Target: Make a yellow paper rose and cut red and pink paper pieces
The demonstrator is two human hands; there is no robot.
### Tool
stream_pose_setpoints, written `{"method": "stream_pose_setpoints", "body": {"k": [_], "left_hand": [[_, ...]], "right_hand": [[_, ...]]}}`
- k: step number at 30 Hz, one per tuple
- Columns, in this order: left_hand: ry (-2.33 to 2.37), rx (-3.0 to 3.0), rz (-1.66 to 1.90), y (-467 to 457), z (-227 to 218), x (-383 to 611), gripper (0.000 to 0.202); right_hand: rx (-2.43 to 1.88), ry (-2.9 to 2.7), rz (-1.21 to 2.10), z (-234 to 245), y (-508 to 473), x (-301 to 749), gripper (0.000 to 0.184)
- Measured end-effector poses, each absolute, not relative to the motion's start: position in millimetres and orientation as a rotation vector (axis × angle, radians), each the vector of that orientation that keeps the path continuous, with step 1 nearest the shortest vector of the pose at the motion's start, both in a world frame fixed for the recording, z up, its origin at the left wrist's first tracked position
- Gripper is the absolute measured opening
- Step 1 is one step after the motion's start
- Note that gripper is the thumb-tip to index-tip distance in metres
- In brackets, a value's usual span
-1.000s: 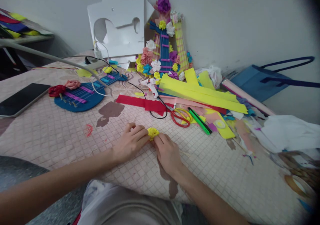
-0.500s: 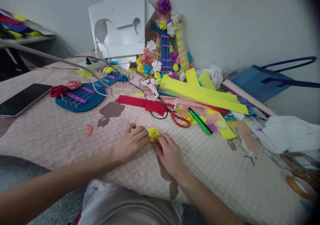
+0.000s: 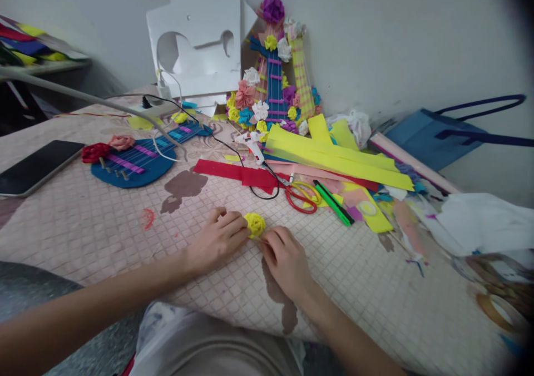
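A bright yellow crepe-paper flower (image 3: 255,224), round and compact with crinkled, coiled petals, faces upward at the near middle of the tabletop (image 3: 125,242).

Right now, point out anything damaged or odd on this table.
The tablecloth has ragged brown patches, one beside the blue guitar, another near the right hand; they interrupt its grid pattern and look torn or peeled, though possibly stained.

I'm seeing dim, cool, fairly even light, soft shadows. Board (image 3: 204,71) catches a faint sheen. Flower (image 3: 255,224) reads slightly soft. Wide lens stretches phone (image 3: 39,167) at left; tape (image 3: 488,308) smears at right, black vignette in the right-hand corners.
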State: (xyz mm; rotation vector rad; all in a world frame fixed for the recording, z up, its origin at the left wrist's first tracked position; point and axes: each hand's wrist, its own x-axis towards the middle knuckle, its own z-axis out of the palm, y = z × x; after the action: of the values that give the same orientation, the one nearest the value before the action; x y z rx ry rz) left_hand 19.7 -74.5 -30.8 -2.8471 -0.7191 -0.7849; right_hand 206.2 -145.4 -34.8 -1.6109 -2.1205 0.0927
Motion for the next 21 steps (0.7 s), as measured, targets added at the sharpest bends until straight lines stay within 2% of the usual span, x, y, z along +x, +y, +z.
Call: {"method": "stream_pose_setpoints", "body": {"k": [12,17,21], "left_hand": [[-0.774,-2.928,-0.827,-73,-26,14,0.013],[-0.785,-2.938,-0.849,-70,-23,9,0.012],[-0.801,-2.938,-0.852,-70,-20,3,0.012]], "right_hand": [[-1.565,-2.111,0.163,-29,-166,272,0.013],[-1.677,-1.868,-0.038,-22,-119,327,0.008],[-1.790,-1.883,-0.133,-19,-60,356,0.009]]}}
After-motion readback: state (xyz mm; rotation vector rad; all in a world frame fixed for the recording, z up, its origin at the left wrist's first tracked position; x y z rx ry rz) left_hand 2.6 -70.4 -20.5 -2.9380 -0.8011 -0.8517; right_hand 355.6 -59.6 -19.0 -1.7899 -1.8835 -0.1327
